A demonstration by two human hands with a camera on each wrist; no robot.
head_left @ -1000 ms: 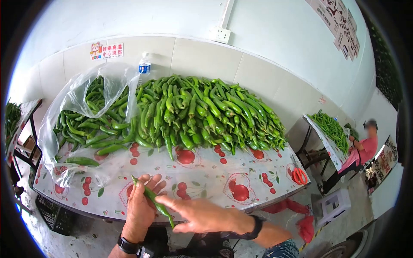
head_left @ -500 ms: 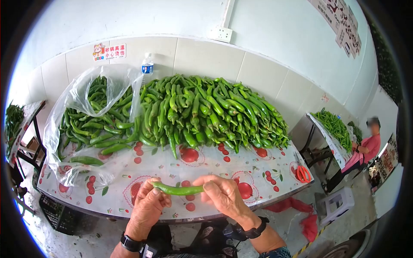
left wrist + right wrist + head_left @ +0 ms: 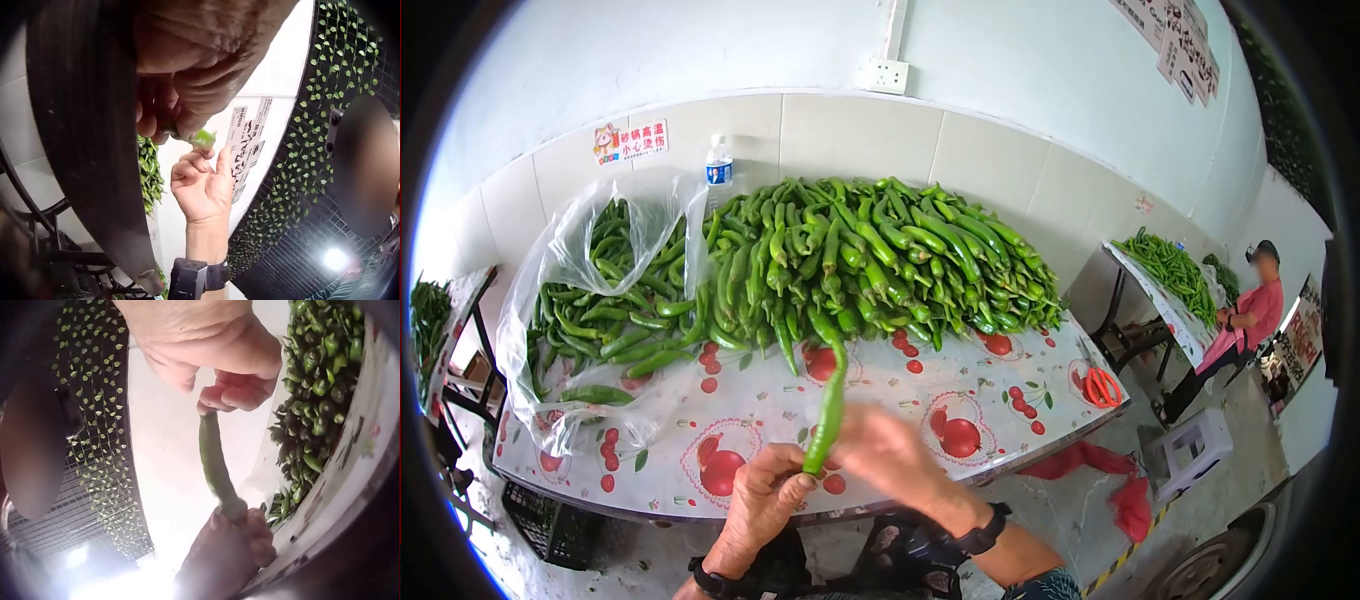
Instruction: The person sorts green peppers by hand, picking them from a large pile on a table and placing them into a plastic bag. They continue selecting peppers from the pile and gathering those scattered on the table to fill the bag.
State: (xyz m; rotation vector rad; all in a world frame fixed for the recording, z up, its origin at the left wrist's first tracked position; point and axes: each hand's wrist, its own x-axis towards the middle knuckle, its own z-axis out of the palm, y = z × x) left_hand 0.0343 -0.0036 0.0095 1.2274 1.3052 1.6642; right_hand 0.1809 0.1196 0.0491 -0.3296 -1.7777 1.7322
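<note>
A long green chili pepper (image 3: 830, 405) points away from the body over the front of the table, held at its near end. My left hand (image 3: 758, 500) pinches that end between thumb and fingers. Beside the pepper, my right hand (image 3: 890, 455) is blurred, its fingers loosely bent. In the right wrist view the right fingertips (image 3: 219, 400) meet the pepper's upper end, while the thumb stands apart. The left wrist view shows a pale green bit of the pepper (image 3: 203, 139) past the left fingers; the rest is hidden. A big heap of green chilies (image 3: 870, 260) lies beyond both hands.
A clear plastic bag (image 3: 550, 260) with more chilies lies at the left of the patterned tablecloth (image 3: 880, 410). A water bottle (image 3: 719, 165) stands behind, and red-handled scissors (image 3: 1102, 388) lie near the right edge. Another person (image 3: 1250, 310) works at a further table.
The pepper first lay across the left palm, then was held crosswise between both hands. Now it points away from the body in the left hand, and the right hand has loosened its hold.
</note>
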